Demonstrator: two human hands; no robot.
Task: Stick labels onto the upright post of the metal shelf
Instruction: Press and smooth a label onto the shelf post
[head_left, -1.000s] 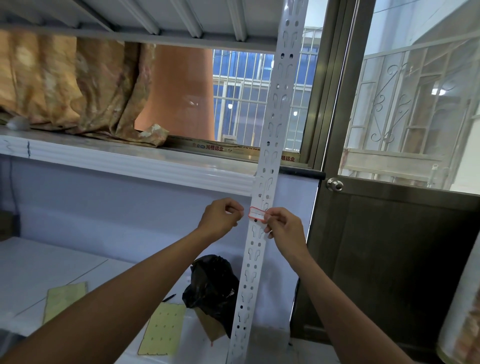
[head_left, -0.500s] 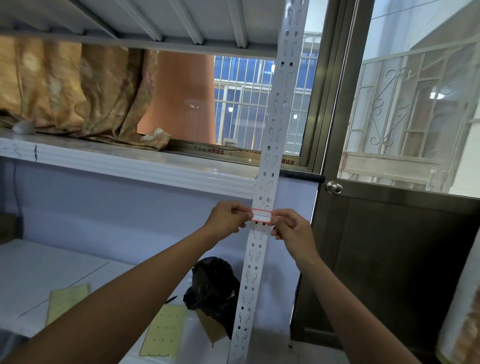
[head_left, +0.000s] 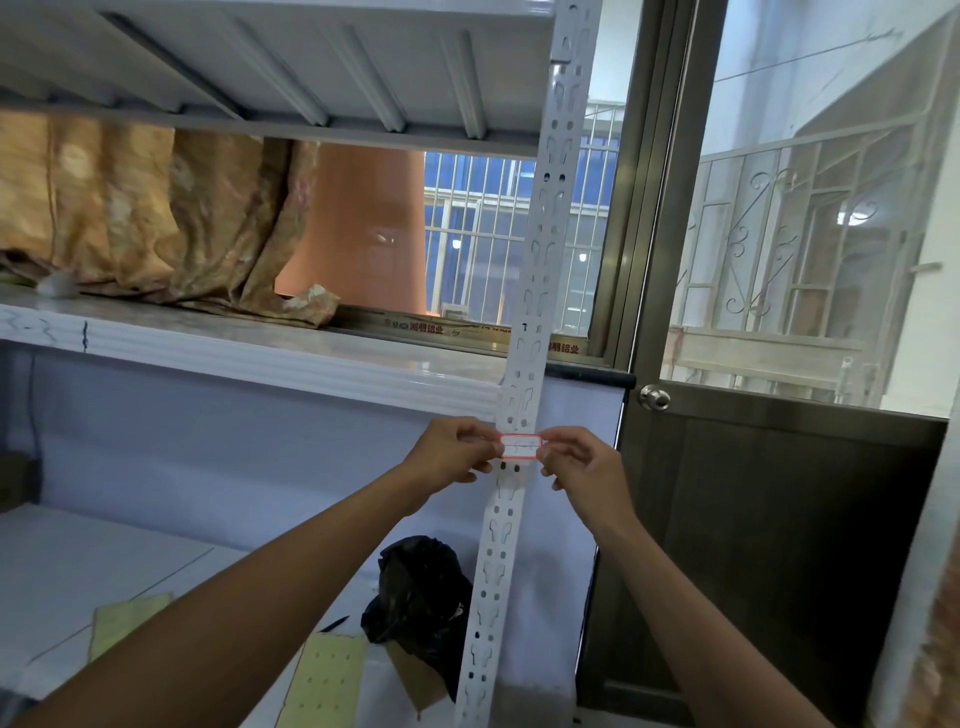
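Started far left: saw a yellowish sheet (head_left: 127, 623) lying flat on the white surface (head_left: 78, 561) below the ledge (head_left: 260, 358), and a second sheet (head_left: 324, 680) nearer the camera, dotted with rows of small marks. Took both for label backing sheets, unconfirmed. Couldn't make out any labels left on either. Spotted a dark pen-like thing (head_left: 333, 623) between them, and a black bag (head_left: 421, 592) slumped just left of the post's lower run. Noted patterned fabric (head_left: 156, 218) heaped on the ledge above.

Centre: found left hand (head_left: 452, 452) with fingers curled, pinching the left end of a red-bordered white label (head_left: 520, 447). Saw the label held level across the front face of the upright post (head_left: 540, 260), a little below the ledge line and over a pair of slots. Found right hand (head_left: 582, 462) curled the same way, pinching the right end. Couldn't tell contact with the metal from a hover just off it. Noticed faint marks on the label face; writing or creases, unclear.

Right: logged door knob (head_left: 653, 398) and dark door (head_left: 779, 545), neither involved.

Progress call: counted no other labels on the visible stretch of post, above or below. Judged this one as mid-placement: aligned, ends pinched in both hands, not yet rubbed down or released. Reckoned remaining work as press centre, smooth outward, let go, then repeat for further labels. Flagged the slots under the label as a likely weak-adhesion spot.
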